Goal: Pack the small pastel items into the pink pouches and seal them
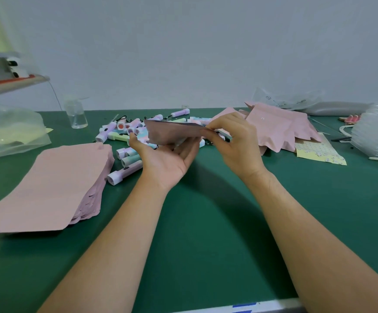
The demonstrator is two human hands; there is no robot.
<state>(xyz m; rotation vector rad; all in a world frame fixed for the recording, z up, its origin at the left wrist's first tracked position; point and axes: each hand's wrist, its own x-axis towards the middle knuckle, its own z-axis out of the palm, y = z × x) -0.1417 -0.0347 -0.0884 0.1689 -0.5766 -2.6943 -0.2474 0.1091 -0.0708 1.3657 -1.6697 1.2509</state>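
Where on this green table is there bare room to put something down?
Bare green mat lies between left forearm and right forearm, and further right below the yellow sheet. Crowded: pouch stack at left, pastel items and pouch pile behind the held pouch.

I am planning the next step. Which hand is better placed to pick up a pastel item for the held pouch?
Likely left. The left hand lies open, palm up, under the pouch, beside the pastel items; the right hand pinches the pouch's edge.
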